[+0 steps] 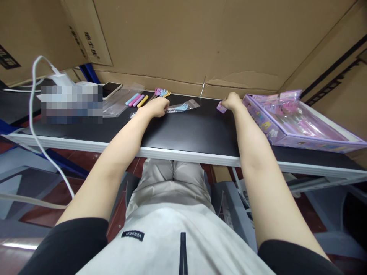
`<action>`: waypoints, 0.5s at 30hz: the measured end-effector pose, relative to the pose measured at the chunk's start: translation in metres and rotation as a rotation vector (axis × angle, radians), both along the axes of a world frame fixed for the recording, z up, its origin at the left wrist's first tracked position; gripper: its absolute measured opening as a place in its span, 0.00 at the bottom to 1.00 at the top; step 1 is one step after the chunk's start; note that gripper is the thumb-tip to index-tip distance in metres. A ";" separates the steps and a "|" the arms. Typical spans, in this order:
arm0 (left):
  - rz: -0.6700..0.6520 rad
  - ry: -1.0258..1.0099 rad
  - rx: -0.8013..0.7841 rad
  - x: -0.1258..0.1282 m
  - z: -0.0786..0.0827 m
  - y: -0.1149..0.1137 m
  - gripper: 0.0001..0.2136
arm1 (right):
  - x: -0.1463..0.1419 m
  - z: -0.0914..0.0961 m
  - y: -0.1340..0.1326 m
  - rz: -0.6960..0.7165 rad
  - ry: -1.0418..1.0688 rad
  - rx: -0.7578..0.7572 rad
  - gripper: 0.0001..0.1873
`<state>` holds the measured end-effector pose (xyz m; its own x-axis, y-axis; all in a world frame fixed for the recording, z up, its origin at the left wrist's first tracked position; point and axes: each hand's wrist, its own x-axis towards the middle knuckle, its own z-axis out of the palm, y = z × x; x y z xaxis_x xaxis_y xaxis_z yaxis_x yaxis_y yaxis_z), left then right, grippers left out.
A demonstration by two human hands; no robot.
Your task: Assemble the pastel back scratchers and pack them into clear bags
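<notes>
Left hand (157, 107) curled, fingers closed on one end of bag (185, 106), which lies flat on table (186, 133). Right hand (231, 101) pinches pink card (221, 107), just beside box (286, 122). Sticks (137, 100) near left hand.

head view, forward-down, near table (200, 126)

We count four coloured sticks (137, 100) at upper centre, one phone (111, 88) and one charger (61, 79) at upper left, one purple box (266, 124) at right, one clear bag (183, 107) and one pink card (221, 107) mid-frame; the bunched forks (162, 92) defy counting.
</notes>
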<state>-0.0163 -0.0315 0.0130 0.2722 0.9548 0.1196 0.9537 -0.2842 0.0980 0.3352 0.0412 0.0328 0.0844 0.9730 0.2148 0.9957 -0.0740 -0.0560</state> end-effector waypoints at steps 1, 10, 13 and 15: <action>0.000 0.006 0.001 0.000 -0.001 0.001 0.26 | -0.004 0.000 -0.005 -0.015 0.025 -0.018 0.24; 0.004 0.026 -0.002 0.003 0.001 -0.003 0.26 | -0.027 -0.004 -0.040 -0.096 0.080 -0.023 0.24; 0.004 0.014 0.017 0.001 -0.002 0.001 0.26 | -0.025 -0.006 -0.040 -0.063 0.089 -0.015 0.21; -0.003 0.001 0.025 -0.001 -0.005 0.004 0.26 | -0.024 -0.008 -0.037 -0.035 0.108 0.008 0.19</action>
<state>-0.0169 -0.0277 0.0085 0.2748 0.9508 0.1431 0.9530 -0.2890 0.0903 0.3115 0.0038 0.0253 0.1415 0.9674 0.2100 0.9806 -0.1080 -0.1636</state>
